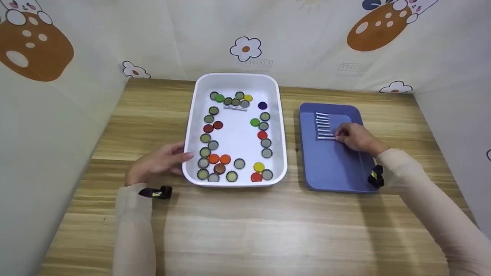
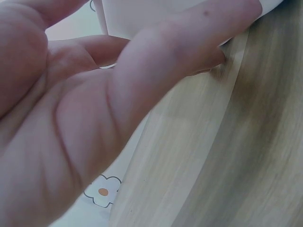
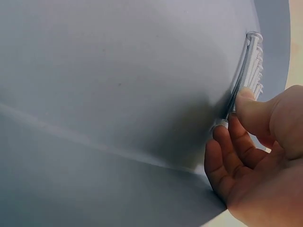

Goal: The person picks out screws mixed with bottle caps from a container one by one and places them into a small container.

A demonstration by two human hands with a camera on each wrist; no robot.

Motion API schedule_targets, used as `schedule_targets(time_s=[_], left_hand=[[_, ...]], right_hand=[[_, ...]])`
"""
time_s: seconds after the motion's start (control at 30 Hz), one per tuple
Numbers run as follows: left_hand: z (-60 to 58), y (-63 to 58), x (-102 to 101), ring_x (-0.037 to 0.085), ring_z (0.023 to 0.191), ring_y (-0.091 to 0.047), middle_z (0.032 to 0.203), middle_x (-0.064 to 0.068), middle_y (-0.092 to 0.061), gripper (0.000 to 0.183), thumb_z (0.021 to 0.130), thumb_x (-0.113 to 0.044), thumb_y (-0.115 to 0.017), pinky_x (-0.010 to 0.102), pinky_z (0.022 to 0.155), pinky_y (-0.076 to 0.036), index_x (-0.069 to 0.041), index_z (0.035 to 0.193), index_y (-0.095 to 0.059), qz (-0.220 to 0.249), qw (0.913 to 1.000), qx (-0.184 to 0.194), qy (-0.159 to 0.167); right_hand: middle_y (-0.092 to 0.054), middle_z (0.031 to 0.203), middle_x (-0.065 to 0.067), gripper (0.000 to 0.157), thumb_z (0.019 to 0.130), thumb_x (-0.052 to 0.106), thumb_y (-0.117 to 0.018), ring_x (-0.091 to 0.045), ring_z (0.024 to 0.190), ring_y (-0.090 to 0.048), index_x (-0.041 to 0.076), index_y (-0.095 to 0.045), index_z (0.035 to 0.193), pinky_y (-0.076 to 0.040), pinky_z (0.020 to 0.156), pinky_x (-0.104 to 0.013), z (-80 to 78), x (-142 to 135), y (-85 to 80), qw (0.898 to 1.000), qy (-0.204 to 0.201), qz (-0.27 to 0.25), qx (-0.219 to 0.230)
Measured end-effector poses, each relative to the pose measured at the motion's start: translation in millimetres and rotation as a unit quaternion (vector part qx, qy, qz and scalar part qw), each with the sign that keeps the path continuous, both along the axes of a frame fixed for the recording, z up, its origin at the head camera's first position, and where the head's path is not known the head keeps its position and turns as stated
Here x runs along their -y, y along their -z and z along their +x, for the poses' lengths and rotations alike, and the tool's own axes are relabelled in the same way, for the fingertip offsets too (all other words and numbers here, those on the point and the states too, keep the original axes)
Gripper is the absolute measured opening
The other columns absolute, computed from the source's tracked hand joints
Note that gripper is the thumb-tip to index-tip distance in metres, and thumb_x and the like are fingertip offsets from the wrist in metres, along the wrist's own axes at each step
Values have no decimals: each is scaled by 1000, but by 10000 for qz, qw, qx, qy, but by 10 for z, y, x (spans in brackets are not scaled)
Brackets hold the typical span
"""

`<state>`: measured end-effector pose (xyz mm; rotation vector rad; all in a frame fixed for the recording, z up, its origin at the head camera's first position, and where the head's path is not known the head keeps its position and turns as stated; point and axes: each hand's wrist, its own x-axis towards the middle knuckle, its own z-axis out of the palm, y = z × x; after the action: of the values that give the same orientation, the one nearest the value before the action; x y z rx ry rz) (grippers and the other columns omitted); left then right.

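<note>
At the white tray's (image 1: 285,153) left side, my left hand (image 1: 163,159) holds on, thumb over the rim and fingers against the outer wall. Bottle caps (image 1: 239,163) of several colours lie along the tray's edges, and slim silver bolts (image 1: 235,108) lie crosswise near its far end. Over in the blue tray (image 1: 333,168), my right hand (image 1: 356,137) pinches the end of a silver bolt (image 3: 251,56) between thumb and fingertip. That bolt lies low over the tray floor, the nearest in a column of several bolts (image 1: 322,119) with their heads to the left.
Both trays stand on a wood-grain table (image 1: 245,230), the blue one right of the white one with a narrow gap between. Patterned cloth (image 1: 307,46) walls in the table at the back and sides. Each wrist wears a black camera strap (image 1: 156,193).
</note>
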<state>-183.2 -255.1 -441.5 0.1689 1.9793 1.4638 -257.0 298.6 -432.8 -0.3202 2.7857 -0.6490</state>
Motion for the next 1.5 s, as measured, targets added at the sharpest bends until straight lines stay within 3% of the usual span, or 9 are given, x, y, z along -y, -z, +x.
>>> schedule_targets(time_s=[0.23,0.63,1.0,1.17,1.3,1.5], left_hand=[[4,-4,13,28,113,-68,140,23,-58,66,101,-36,-60,40,95,-61,-7,155,-35,-5,10000,14,-12],[9,22,17,27,113,-68,141,24,-57,69,101,-36,-59,41,94,-61,-7,157,-30,-122,9999,-54,4],[19,-3,21,28,114,-68,141,22,-57,69,101,-38,-60,40,95,-61,-10,157,-31,-193,9998,-42,-14],[17,-29,3,28,116,-67,142,20,-57,68,101,-37,-59,40,97,-60,-12,157,-31,-154,9999,52,-49],[10,-24,-3,27,116,-67,143,20,-56,68,101,-37,-60,40,98,-60,-12,157,-31,-98,9999,106,-55],[-14,5,-2,27,114,-67,143,25,-54,65,102,-33,-58,40,94,-61,-5,155,-32,43,10000,22,42]], right_hand=[[-64,87,-18,9,95,0,-60,-19,78,-55,-7,-65,95,-43,66,-21,5,-16,14,9999,-53,-37,-108],[-66,89,-20,10,94,1,-62,-21,79,-57,-8,-66,95,-44,67,-24,7,1,18,9998,-68,19,-163],[-69,90,-22,11,94,5,-66,-13,73,-55,-6,-70,95,-43,62,-18,6,56,-86,9978,430,-145,-476],[-68,88,-22,12,93,5,-69,-15,73,-55,-7,-69,94,-41,60,-16,37,112,-77,9941,594,-373,-830],[-66,89,-20,10,92,4,-69,-18,77,-54,-6,-69,91,-40,64,-18,70,186,-61,9902,685,-520,-1100],[-65,96,-20,10,93,6,-68,-27,88,-58,-4,-67,94,-44,76,-29,117,307,-57,9884,752,-672,-1132]])
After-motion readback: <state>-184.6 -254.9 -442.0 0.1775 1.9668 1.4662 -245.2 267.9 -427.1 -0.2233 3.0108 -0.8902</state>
